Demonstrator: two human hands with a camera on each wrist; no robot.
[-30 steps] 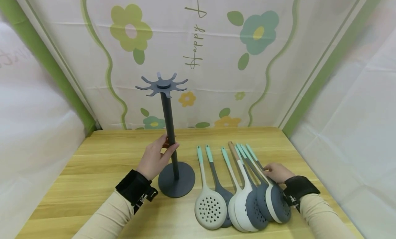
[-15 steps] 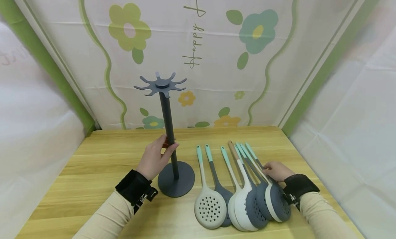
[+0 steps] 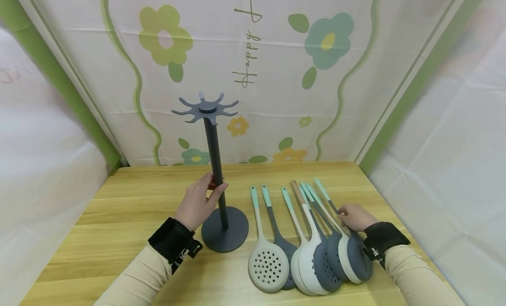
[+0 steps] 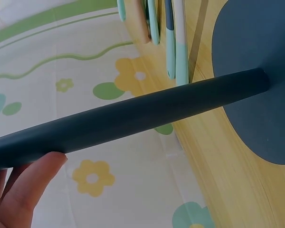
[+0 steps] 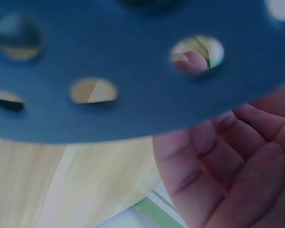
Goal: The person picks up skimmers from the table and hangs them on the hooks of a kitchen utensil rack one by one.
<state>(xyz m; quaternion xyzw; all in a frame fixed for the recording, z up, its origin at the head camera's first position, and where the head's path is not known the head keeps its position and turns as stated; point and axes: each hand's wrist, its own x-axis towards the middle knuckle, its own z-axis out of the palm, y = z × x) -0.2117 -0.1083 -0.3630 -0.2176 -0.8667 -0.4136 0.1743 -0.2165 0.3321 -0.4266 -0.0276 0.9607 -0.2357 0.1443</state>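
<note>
My left hand holds the pole of a dark grey utensil stand, thumb on the near side. Its round base sits on the table, and hooked arms spread out at the top. The left wrist view shows the thumb against the pole. At the far right of a row of utensils, my right hand pinches the grey, mint-tipped handle of a dark slotted skimmer. In the right wrist view this skimmer's holed head covers much of the curled fingers.
Beside the stand lies a light slotted skimmer, then a dark utensil partly beneath it. A white ladle with a brown handle and several more utensils overlap further right. Behind the wooden table hangs a flowered cloth.
The handle end of the rightmost skimmer has risen slightly, with my right hand shifting a little upward. My left hand and the stand have hardly moved.
</note>
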